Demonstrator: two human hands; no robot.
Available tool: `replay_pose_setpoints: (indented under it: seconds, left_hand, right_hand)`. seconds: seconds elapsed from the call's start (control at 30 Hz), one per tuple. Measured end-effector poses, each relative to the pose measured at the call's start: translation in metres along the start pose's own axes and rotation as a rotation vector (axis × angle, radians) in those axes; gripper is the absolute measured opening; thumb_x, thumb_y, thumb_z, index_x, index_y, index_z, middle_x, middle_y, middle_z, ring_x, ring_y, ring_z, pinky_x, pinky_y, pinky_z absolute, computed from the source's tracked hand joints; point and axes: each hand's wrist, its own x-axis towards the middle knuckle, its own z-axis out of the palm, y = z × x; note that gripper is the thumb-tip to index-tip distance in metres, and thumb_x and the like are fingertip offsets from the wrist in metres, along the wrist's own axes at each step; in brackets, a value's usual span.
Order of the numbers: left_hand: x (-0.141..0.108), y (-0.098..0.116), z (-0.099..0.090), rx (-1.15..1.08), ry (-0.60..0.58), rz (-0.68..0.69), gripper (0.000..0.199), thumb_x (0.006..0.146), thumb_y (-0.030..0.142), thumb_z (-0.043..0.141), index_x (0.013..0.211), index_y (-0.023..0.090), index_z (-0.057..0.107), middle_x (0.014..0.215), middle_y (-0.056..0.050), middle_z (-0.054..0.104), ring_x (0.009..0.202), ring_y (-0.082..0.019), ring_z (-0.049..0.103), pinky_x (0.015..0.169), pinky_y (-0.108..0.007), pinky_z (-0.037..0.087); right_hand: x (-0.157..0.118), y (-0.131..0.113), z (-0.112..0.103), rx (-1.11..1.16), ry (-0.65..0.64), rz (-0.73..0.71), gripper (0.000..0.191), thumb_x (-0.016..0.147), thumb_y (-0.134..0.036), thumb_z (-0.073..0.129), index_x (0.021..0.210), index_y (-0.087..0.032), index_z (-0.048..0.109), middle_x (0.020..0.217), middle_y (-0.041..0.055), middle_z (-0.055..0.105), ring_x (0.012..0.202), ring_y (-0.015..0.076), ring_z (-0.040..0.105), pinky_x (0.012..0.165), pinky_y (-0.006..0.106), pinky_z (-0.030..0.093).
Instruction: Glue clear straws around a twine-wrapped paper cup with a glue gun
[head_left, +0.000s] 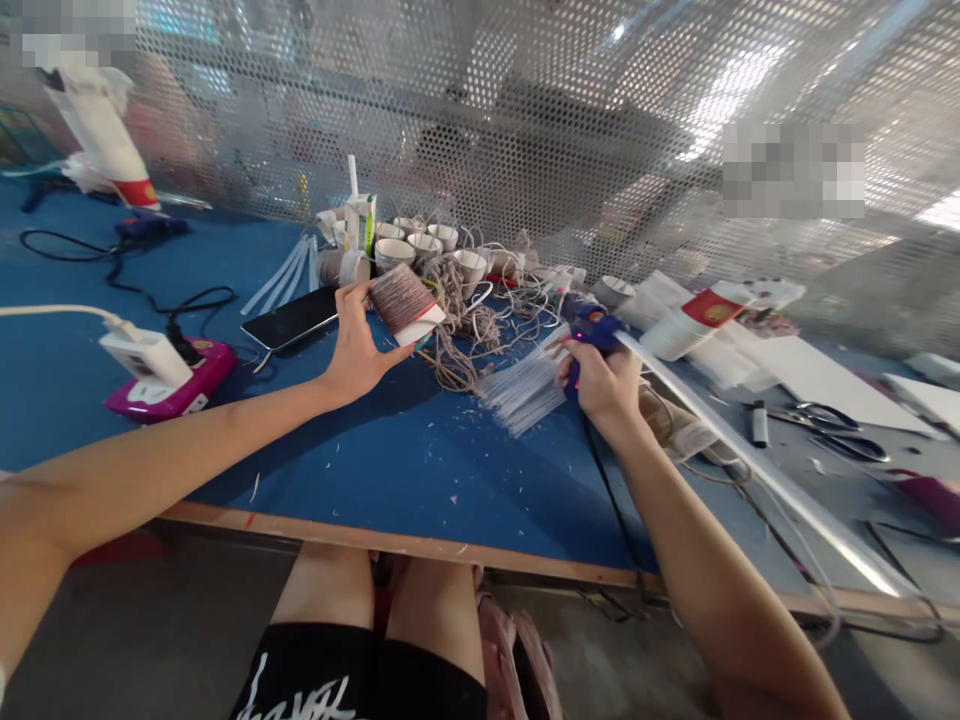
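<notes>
My left hand [358, 345] holds a paper cup [406, 302] wrapped in brown cord, tilted on its side, with fingers and thumb around its ends. In my right hand [604, 380] is a blue glue gun [592, 340], with a long clear stick [757, 460] reaching from its rear down to the right. Beneath and left of the glue gun lies a bundle of thin clear sticks [527, 388]. Tangled brown cord [469, 335] sits between my two hands. Several white cups [395, 252] stand behind the held cup.
A black phone [291, 320] and a magenta power strip [176, 385] lie at left. Stacked cups [690, 322], black scissors [832, 428] and white boards [825, 380] are at right. Cables cross the blue table [360, 470]. A perforated metal screen [420, 120] stands behind.
</notes>
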Motion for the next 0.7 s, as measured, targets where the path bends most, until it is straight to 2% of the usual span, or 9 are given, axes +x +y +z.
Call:
replay_pose_setpoints:
  seconds: [0.07, 0.17, 0.27, 0.4, 0.7]
  left_hand:
    - [0.0, 0.0, 0.0, -0.018, -0.032, -0.003, 0.087, 0.069, 0.064, 0.08, 0.134, 0.025, 0.038, 0.126, -0.012, 0.043, 0.128, -0.032, 0.047, 0.109, -0.055, 0.046]
    - [0.001, 0.002, -0.002, -0.031, -0.07, 0.013, 0.086, 0.068, 0.061, 0.083, 0.133, 0.024, 0.041, 0.125, -0.012, 0.046, 0.127, -0.032, 0.049, 0.109, -0.055, 0.046]
    - [0.002, 0.005, -0.003, -0.036, -0.098, 0.03, 0.086, 0.067, 0.058, 0.084, 0.133, 0.023, 0.042, 0.125, -0.012, 0.048, 0.126, -0.032, 0.05, 0.108, -0.054, 0.048]
    - [0.002, 0.008, -0.003, -0.039, -0.121, 0.025, 0.087, 0.066, 0.056, 0.086, 0.133, 0.023, 0.042, 0.126, -0.012, 0.049, 0.125, -0.031, 0.052, 0.106, -0.051, 0.051]
    - [0.004, 0.016, -0.002, -0.038, -0.142, 0.062, 0.082, 0.068, 0.06, 0.083, 0.13, 0.023, 0.044, 0.122, -0.011, 0.05, 0.116, -0.027, 0.056, 0.096, -0.046, 0.058]
  right_hand:
    - [-0.008, -0.008, 0.004, 0.399, -0.083, 0.103, 0.03, 0.082, -0.05, 0.056, 0.073, -0.022, 0.059, 0.047, -0.0013, 0.051, 0.035, 0.0161, 0.048, 0.039, 0.032, 0.044]
    - [-0.023, -0.025, 0.01, 0.682, -0.228, 0.118, 0.034, 0.075, -0.053, 0.069, 0.069, -0.021, 0.061, 0.044, -0.0028, 0.054, 0.028, 0.0124, 0.043, 0.03, 0.028, 0.038]
    - [-0.034, -0.035, 0.016, 0.715, -0.342, 0.116, 0.039, 0.073, -0.054, 0.073, 0.06, -0.02, 0.059, 0.038, -0.003, 0.05, 0.027, 0.0111, 0.042, 0.029, 0.026, 0.038]
    - [-0.041, -0.037, 0.022, 0.652, -0.411, 0.099, 0.041, 0.076, -0.05, 0.074, 0.054, -0.02, 0.059, 0.036, -0.0025, 0.049, 0.029, 0.0109, 0.044, 0.033, 0.026, 0.041]
    - [-0.043, -0.034, 0.034, 0.619, -0.447, 0.118, 0.034, 0.072, -0.042, 0.073, 0.052, -0.022, 0.056, 0.031, -0.0042, 0.045, 0.026, 0.0111, 0.041, 0.033, 0.028, 0.042]
